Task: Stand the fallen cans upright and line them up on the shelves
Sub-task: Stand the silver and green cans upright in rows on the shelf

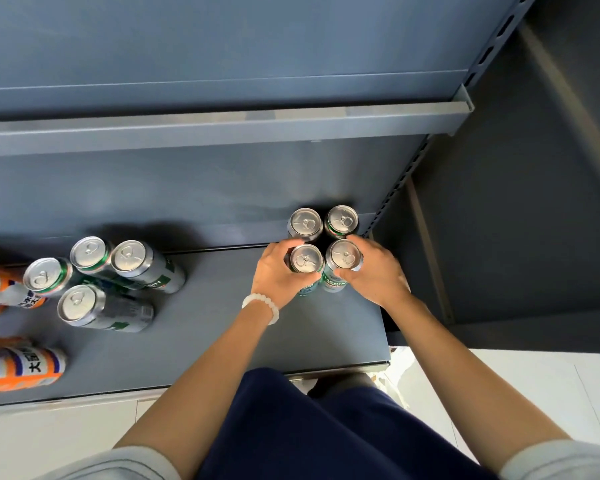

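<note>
**Two cans gripped at the right end of the lower shelf**

Where the lower shelf (205, 341) meets its right-hand upright, four silver-and-green beer cans stand in a tight two-by-two block, tops up.

- Back pair: back-left can (305, 224) and back-right can (342, 221), upright, side by side, close against the shelf's back panel. No hand on them.
- Front pair: front-left can (305, 263) and front-right can (343, 258), upright, just in front of the back pair, sides touching or nearly so.
- Left hand (278, 275): fingers curled round the front-left can, thumb on the near side. White bead bracelet (261, 308) on the wrist.
- Right hand (374, 271): fingers wrapped round the front-right can, thumb across its near side.

Left part of the same shelf, well apart from the block: a loose cluster of four more silver-and-green cans (118, 271). With the wide-angle lean, cannot tell whether they stand or lie. Beyond them, at the frame's left edge, orange cans (21, 368) with blue and white print, partly cut off.

An upper shelf (222, 129) runs across above. Dark blue trousers (309, 427) and pale floor below.
</note>
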